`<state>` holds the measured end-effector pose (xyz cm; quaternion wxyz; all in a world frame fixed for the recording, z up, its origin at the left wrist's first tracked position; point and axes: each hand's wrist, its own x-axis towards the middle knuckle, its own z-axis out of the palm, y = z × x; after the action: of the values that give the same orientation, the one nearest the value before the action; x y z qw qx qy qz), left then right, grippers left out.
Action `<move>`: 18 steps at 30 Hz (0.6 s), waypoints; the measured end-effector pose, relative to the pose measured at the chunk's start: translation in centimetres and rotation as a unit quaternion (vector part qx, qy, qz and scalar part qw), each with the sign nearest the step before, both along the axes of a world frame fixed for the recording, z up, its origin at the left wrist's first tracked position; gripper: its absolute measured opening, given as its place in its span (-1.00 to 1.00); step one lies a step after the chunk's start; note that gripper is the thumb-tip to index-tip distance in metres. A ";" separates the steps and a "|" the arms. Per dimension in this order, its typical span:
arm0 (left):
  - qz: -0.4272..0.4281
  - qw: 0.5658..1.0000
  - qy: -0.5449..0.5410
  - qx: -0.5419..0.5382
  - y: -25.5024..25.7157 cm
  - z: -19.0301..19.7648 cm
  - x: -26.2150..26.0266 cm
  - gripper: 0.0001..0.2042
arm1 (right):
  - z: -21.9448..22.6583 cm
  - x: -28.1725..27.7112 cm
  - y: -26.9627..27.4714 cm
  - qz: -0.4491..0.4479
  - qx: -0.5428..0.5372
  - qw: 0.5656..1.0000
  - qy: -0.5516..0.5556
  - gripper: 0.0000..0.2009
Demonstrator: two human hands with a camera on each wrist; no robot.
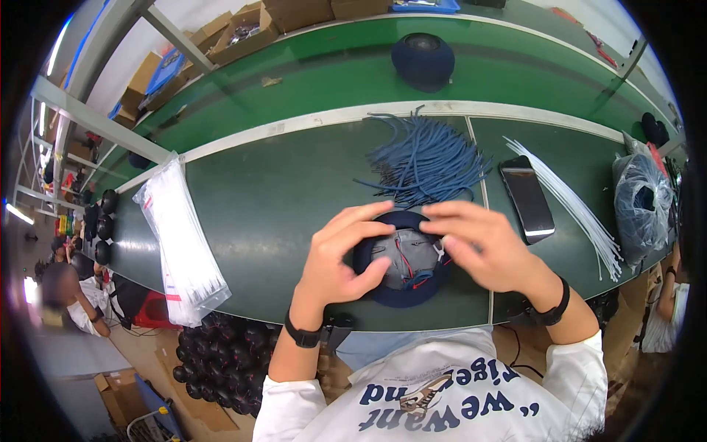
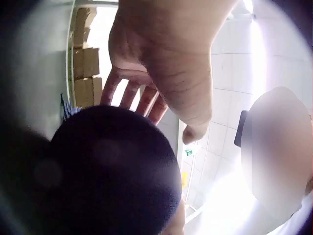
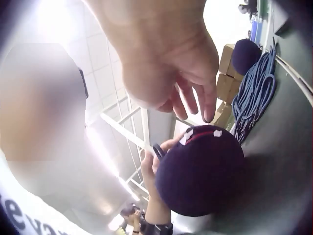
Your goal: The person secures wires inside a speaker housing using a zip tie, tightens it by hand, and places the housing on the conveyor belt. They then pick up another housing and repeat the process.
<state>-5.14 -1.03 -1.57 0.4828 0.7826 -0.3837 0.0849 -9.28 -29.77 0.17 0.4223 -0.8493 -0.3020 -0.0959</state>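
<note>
A round, navy fabric-covered shell (image 1: 409, 296) sits on the green bench before the person, its grey inside (image 1: 405, 258) facing up. Red and blue strands and white bits show in that inside. At its left side is the left hand (image 1: 340, 254), fingers reaching toward the far rim and thumb over the grey part. The left wrist view shows those fingers nearly straight behind the shell (image 2: 117, 171). Over the right rim hovers the right hand (image 1: 482, 247), blurred, its fingers loosely spread. In the right wrist view its fingertips hang above the shell (image 3: 200, 171), holding nothing.
Beyond the hands lies a pile of blue cords (image 1: 427, 158). To the right are a phone (image 1: 526, 199), loose white zip ties (image 1: 578, 206) and a plastic bag (image 1: 641, 206). A zip-tie packet (image 1: 180, 243) lies left; another navy round piece (image 1: 423, 62) sits behind.
</note>
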 end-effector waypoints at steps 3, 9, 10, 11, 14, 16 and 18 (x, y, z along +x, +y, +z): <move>0.020 0.996 0.085 -0.032 1.3 0.1 -1.0 -0.27 | 0.6 1.1 -1.1 -0.022 0.144 0.972 0.182 -0.77; 0.003 0.986 0.150 0.078 -0.2 -0.3 -2.9 0.34 | 0.7 2.9 1.8 0.003 0.069 0.972 0.224 -0.84; 0.006 0.987 0.141 0.072 -0.4 -0.7 -2.8 0.34 | 0.5 2.9 2.2 -0.002 0.060 0.974 0.218 -0.84; 0.009 0.989 0.132 0.066 -0.6 -1.0 -2.8 0.35 | 0.2 2.8 2.4 0.002 0.048 0.982 0.181 -0.83; 0.009 0.991 0.123 0.059 -0.6 -1.3 -2.6 0.32 | 0.7 2.5 2.6 -0.024 -0.041 0.979 0.199 -0.74; 0.003 0.993 0.103 0.051 -0.5 -0.7 -2.3 0.29 | 1.7 2.2 2.1 -0.004 0.006 0.969 0.248 -0.58; -0.014 0.998 0.054 0.033 -0.9 0.4 -1.4 0.26 | 2.4 2.8 0.8 0.049 0.023 0.937 0.345 -0.35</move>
<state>-6.55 -1.88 -1.18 0.4775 0.7962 -0.3709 0.0228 -6.52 -28.99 2.53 0.5238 -0.8045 -0.1774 0.2169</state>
